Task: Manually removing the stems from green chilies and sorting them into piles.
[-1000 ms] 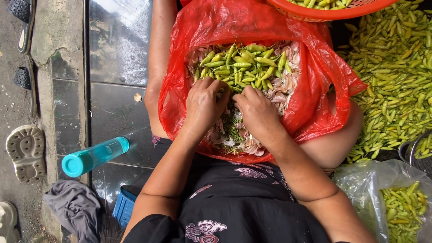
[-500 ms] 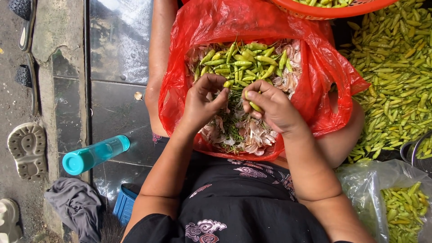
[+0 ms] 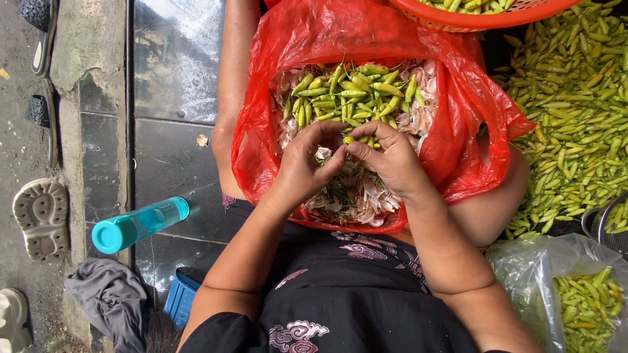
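My left hand (image 3: 304,167) and right hand (image 3: 392,157) meet over the middle of the red bag (image 3: 458,111) in my lap, fingertips pinched together on one small green chili (image 3: 349,139). The right thumb and forefinger close narrowly on it, and the left fingers nip at its near end, so both grips are tight on this one pod. It sits just off the heap of chilies (image 3: 353,95) at 12 o'clock in the bag, above the pale husks and stems (image 3: 363,199) that fill the 6 o'clock half.

A second ago both hands lay lower and flatter, palms down, digging in the husks. Half a second ago they had lifted and each seemed to hold something apart. Now they have come together on one pod, which I judge means the picking-out is over and the stem work on this chili is under way.

The bottle (image 3: 139,224) at 9 o'clock, the cloth (image 3: 111,297) at 8 and the loose chili pile (image 3: 575,104) at 3 lie as before. The orange basket (image 3: 484,19) stays at 1 o'clock.
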